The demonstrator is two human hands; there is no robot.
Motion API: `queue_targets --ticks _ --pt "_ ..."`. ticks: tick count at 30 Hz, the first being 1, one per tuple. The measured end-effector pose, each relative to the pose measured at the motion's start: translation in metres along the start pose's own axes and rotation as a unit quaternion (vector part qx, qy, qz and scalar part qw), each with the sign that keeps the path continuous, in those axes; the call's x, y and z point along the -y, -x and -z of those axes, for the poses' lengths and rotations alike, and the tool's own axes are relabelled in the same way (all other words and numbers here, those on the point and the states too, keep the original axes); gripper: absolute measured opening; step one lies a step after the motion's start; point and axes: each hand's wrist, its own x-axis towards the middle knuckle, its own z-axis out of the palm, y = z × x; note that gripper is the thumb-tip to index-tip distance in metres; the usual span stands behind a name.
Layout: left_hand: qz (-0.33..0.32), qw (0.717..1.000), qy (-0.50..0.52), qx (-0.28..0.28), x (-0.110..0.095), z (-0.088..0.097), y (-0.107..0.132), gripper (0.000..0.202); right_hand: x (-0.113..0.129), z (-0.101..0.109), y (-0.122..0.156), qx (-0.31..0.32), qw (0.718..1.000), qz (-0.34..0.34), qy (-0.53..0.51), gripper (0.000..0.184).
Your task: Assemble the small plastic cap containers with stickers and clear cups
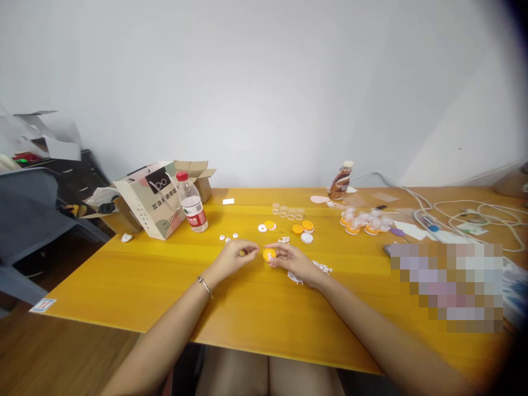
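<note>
My right hand [292, 259] grips a round orange plastic piece [268, 254] by its edge, and a small white part shows on its face. Just left of it, the curled fingers of my left hand [239, 254] come together at the tips; whether something tiny is between them is hidden. Several small white pegs [235, 235] lie beyond my left hand. White openwork pieces [322, 267] lie beside and partly under my right wrist. Farther back are orange discs [307, 225], a white ring [306, 238] and several clear cylinders [292, 214].
A water bottle [192, 206], a paper bag [150, 203] and a cardboard box [198, 175] stand at the left. To the right are a brown drink bottle [341, 181], a cluster of clear-and-orange pieces [365, 221] and white cables [457, 208]. A blurred patch covers the right side.
</note>
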Motion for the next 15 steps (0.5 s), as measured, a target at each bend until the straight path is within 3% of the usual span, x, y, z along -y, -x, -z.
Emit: queue_targets --ticks 8,15 --pt "0.023 0.996 0.074 -0.038 -0.006 -0.014 -0.002 0.023 -0.002 -0.003 -0.001 -0.019 0.999 0.002 0.046 0.038" --pt "0.025 0.993 0.093 -0.07 -0.005 -0.022 -0.007 0.01 0.002 -0.007 0.0 -0.02 0.997 0.013 0.08 0.043"
